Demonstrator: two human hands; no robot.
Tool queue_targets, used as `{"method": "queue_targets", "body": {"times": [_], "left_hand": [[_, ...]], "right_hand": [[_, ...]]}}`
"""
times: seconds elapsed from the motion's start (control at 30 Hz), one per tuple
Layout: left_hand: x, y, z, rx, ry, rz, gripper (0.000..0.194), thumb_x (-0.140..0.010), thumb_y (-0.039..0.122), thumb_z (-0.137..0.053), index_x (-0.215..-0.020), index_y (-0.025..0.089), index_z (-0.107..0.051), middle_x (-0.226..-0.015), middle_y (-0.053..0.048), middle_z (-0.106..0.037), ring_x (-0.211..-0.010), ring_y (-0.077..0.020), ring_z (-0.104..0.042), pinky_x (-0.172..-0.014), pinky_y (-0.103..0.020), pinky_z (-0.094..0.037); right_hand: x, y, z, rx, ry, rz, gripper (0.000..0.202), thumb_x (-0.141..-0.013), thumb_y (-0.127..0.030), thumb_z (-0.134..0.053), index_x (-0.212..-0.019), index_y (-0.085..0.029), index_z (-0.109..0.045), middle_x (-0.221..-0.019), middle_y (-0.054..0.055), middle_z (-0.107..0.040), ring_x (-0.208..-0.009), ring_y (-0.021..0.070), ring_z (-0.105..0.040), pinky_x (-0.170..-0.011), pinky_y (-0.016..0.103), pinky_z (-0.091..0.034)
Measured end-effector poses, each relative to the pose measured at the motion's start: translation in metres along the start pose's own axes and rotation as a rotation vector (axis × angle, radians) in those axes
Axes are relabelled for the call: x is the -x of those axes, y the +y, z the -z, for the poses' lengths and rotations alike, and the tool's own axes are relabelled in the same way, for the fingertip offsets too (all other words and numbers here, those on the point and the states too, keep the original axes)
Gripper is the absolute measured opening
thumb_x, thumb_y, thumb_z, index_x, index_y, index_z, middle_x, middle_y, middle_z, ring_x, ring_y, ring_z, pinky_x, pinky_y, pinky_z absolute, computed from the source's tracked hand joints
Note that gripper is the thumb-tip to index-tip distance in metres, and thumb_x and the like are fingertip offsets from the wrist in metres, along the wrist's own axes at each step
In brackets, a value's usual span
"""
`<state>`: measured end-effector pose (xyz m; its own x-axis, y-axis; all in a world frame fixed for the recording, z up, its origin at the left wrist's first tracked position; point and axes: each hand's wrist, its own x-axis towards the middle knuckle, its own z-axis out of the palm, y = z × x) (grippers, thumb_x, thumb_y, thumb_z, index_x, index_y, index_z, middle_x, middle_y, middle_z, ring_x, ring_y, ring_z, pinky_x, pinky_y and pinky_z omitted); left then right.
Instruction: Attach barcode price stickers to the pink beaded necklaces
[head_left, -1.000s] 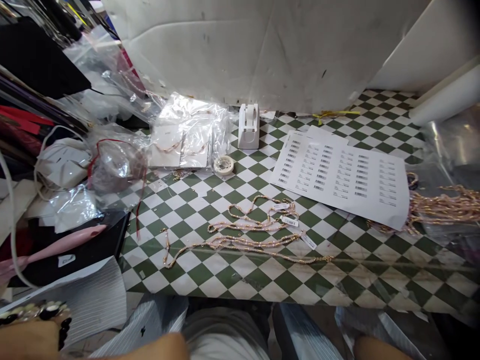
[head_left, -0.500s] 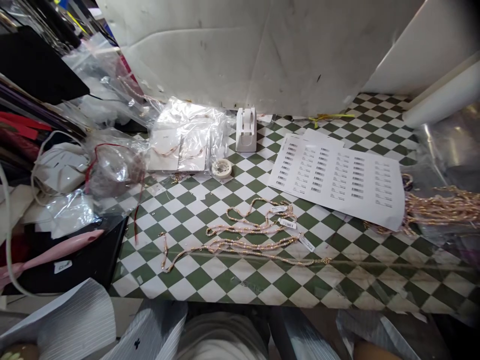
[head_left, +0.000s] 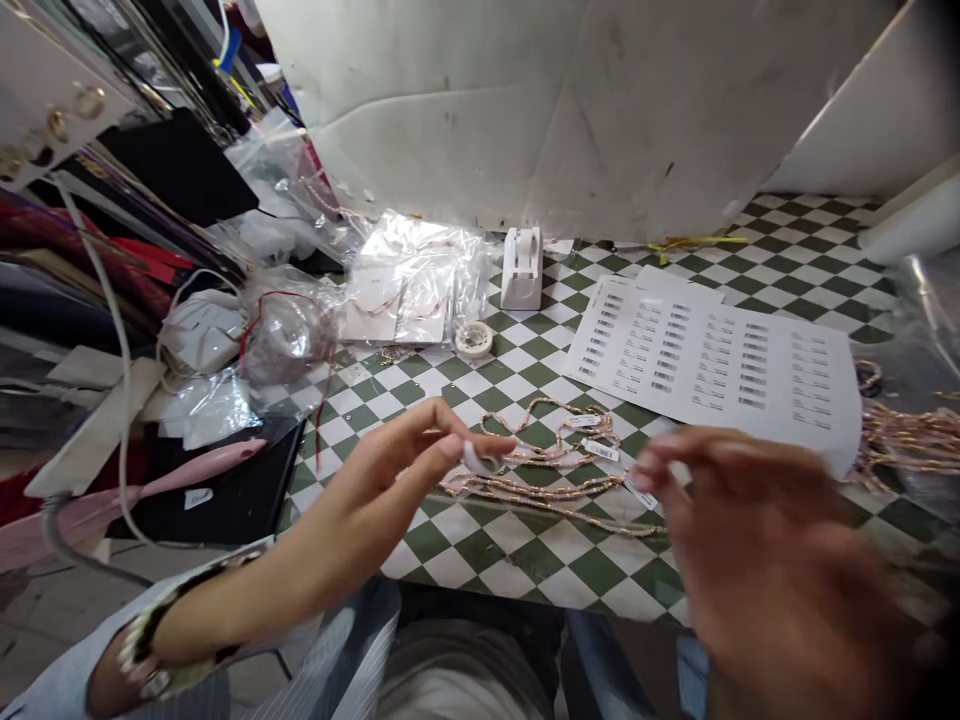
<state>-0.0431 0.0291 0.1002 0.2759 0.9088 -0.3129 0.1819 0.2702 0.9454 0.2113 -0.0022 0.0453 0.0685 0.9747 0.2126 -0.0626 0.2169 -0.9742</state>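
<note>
My left hand (head_left: 390,490) reaches in over the front of the table. Between its thumb and fingers it pinches a small white curled strip (head_left: 480,460). Just beneath lie beaded necklaces (head_left: 540,487) in pink and gold, with small white barcode tags (head_left: 601,450) on them. My right hand (head_left: 757,540) hovers at the right, smeared by motion, its fingertips near the tagged ends. Whether those fingers hold anything cannot be made out. Behind it lies a sheet of barcode labels (head_left: 705,350), its lower right part covered by the hand.
A white tape dispenser (head_left: 522,270) and a roll of tape (head_left: 474,341) stand near the back. Clear bags with carded jewellery (head_left: 409,280) lie beside them. More beaded strands (head_left: 907,440) are at the right edge. A pink-handled tool (head_left: 202,465) and a cable (head_left: 124,350) are at the left.
Both hands have come into view above the table, the left with a white curled strip pinched in it. The view has turned slightly left, so the table contents appear farther right.
</note>
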Motion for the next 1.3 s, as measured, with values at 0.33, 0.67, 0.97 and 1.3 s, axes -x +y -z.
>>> {"method": "queue_targets", "body": {"times": [0.33,0.67,0.97,1.3], "left_hand": [[-0.025,-0.025,-0.025,0.477,-0.126,0.212,0.018,-0.1,0.036,-0.061,-0.095,0.019,-0.061,-0.094,0.0,-0.076,-0.091,-0.0153,-0.076,-0.095,-0.031,-0.059],[-0.032,-0.026,-0.043,0.557,-0.178,0.255,0.017,-0.099,0.031,-0.058,-0.091,0.016,-0.057,-0.084,-0.002,-0.075,-0.084,-0.0126,-0.076,-0.091,-0.027,-0.059],[-0.029,-0.013,-0.058,0.253,-0.148,0.167,0.019,-0.105,0.027,-0.046,-0.09,0.018,-0.052,-0.082,0.003,-0.06,-0.081,-0.0096,-0.062,-0.086,-0.022,-0.051],[-0.017,-0.034,-0.064,0.143,-0.122,0.102,0.022,-0.102,0.028,-0.047,-0.097,0.018,-0.066,-0.092,-0.003,-0.062,-0.085,-0.0149,-0.056,-0.08,-0.026,-0.046]], "right_hand": [[-0.006,0.022,-0.027,0.247,-0.233,-0.058,0.026,-0.103,-0.028,-0.054,-0.121,-0.034,-0.072,-0.128,0.0,-0.066,-0.129,0.0137,-0.057,-0.106,0.024,-0.046],[-0.01,0.029,-0.012,0.134,-0.332,-0.147,0.025,-0.102,-0.036,-0.057,-0.088,-0.028,-0.076,-0.102,0.001,-0.066,-0.106,0.0112,-0.063,-0.091,0.019,-0.05],[0.0,0.023,-0.001,0.284,-0.321,-0.167,0.013,-0.093,-0.033,-0.07,-0.085,-0.023,-0.072,-0.105,0.005,-0.062,-0.107,0.0171,-0.062,-0.093,0.028,-0.052],[0.023,0.023,0.015,0.082,-0.304,-0.268,0.007,-0.099,-0.028,-0.059,-0.095,-0.023,-0.061,-0.095,0.002,-0.071,-0.093,0.0138,-0.072,-0.085,0.024,-0.057]]}}
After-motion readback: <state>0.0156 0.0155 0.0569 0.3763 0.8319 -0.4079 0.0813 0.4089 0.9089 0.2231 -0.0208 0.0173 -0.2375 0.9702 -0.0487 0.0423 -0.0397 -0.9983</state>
